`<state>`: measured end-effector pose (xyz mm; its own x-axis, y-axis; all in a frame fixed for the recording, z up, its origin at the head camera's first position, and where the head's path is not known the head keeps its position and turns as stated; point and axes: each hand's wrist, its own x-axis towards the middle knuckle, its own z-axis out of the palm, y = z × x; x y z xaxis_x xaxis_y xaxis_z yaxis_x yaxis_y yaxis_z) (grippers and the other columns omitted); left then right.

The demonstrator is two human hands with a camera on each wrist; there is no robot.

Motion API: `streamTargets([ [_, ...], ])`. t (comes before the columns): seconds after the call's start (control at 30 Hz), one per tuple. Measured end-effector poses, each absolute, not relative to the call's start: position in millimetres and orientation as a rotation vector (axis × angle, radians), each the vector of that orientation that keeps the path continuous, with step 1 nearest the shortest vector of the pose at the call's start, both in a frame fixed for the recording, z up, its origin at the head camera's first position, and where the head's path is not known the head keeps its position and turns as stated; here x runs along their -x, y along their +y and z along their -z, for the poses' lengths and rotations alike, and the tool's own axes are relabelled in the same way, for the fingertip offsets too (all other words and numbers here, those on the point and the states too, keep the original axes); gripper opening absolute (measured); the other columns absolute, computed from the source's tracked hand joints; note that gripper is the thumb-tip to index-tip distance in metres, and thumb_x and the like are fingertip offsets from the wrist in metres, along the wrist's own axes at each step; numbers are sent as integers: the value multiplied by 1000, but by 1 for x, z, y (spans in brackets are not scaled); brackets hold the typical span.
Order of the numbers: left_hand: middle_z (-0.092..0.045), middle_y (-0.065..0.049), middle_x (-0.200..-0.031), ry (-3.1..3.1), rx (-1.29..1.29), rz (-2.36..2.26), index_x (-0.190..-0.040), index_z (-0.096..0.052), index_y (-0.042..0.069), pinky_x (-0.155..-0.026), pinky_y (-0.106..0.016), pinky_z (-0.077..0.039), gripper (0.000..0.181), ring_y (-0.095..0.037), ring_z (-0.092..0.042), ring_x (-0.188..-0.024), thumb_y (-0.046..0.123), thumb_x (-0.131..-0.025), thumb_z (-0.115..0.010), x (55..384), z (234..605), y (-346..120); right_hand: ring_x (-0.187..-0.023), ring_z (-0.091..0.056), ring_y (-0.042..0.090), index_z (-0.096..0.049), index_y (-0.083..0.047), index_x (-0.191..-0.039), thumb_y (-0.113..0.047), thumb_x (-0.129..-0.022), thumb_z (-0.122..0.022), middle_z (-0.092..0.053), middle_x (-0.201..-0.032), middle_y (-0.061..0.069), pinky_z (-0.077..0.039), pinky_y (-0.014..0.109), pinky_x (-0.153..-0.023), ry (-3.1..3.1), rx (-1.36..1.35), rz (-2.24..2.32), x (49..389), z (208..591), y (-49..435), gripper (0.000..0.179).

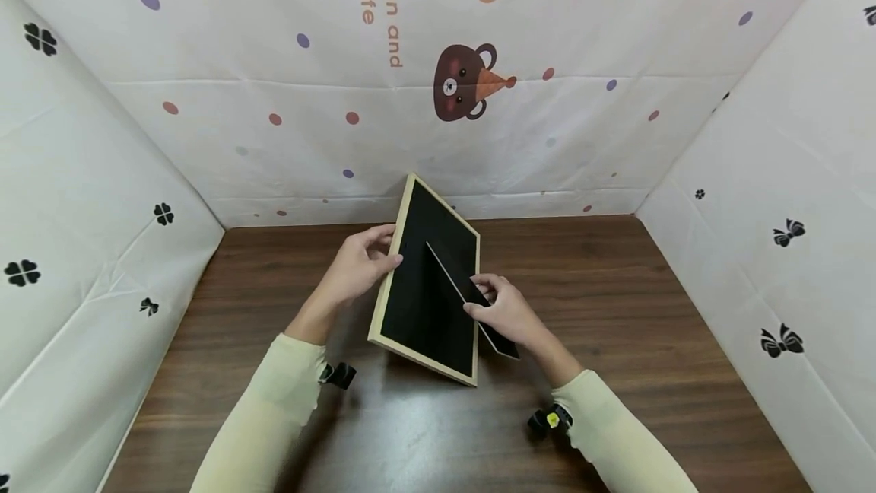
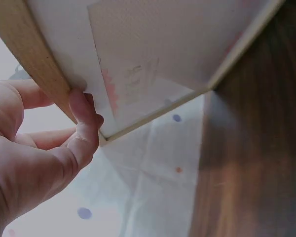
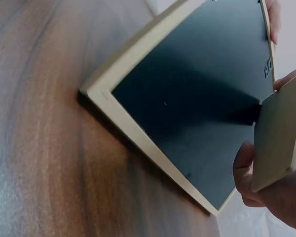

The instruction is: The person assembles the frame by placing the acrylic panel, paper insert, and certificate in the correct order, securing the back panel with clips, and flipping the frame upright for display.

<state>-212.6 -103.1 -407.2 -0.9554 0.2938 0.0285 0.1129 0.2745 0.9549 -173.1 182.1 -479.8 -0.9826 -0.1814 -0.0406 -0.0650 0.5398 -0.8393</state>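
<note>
A picture frame (image 1: 424, 318) with a light wood border and a black back stands tilted on the table, its back turned toward me. My left hand (image 1: 357, 266) grips its left edge, thumb on one face and fingers on the other. In the left wrist view the frame's front (image 2: 143, 54) shows a pale sheet with faint reddish marks under a clear, reflecting cover. A flat easel stand (image 1: 501, 342) swings out from the black back. My right hand (image 1: 509, 316) pinches this stand between thumb and fingers; in the right wrist view the stand (image 3: 276, 138) juts away from the backing.
The dark wood-grain table (image 1: 582, 280) carries the frame. A white printed cloth (image 1: 582, 143) with dots and a bear hangs behind it, and similar cloth walls (image 1: 89, 211) rise at both sides. Black wrist cameras (image 1: 338, 376) sit on both wrists.
</note>
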Motion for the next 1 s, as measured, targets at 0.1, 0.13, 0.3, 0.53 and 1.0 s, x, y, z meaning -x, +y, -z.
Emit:
streamTargets([
  [0.1, -64, -21, -127, 2420, -427, -1704, -151, -50, 3, -72, -29, -59, 57, -18, -70, -84, 4, -97, -69, 215, 393, -99, -103, -59, 27, -61, 1, -135, -19, -87, -75, -62, -114, 14, -48, 34, -91, 2598, 210, 1509, 173, 476, 184, 54],
  [0.13, -64, -21, -127, 2434, -443, -1678, -152, -50, 4, -72, -30, -59, 58, -19, -70, -85, 5, -97, -69, 216, 389, -98, -102, -59, 26, -61, 2, -135, -18, -88, -75, -62, -113, 15, -48, 33, -90, 2586, 211, 1525, 174, 475, 185, 53],
  [0.3, -67, -17, -126, 2541, -537, -1483, -152, -51, 8, -72, -32, -58, 56, -22, -68, -89, 11, -99, -69, 219, 369, -93, -96, -57, 19, -60, 3, -134, -14, -90, -73, -62, -112, 18, -48, 23, -83, 2506, 227, 1624, 172, 472, 189, 49],
  [0.53, -70, -13, -130, 2625, -627, -1288, -149, -55, 9, -83, -37, -58, 52, -24, -70, -100, 14, -99, -70, 224, 349, -86, -97, -57, 17, -56, 4, -135, -15, -91, -74, -59, -114, 17, -48, 19, -82, 2435, 222, 1679, 168, 477, 188, 52],
  [1.0, -70, -9, -133, 2640, -848, -1064, -141, -63, 10, -96, -43, -56, 42, -25, -69, -113, 10, -99, -68, 234, 328, -76, -98, -63, 24, -47, 1, -138, -19, -84, -82, -56, -110, 12, -51, 25, -79, 2470, 69, 1775, 149, 488, 139, 67],
])
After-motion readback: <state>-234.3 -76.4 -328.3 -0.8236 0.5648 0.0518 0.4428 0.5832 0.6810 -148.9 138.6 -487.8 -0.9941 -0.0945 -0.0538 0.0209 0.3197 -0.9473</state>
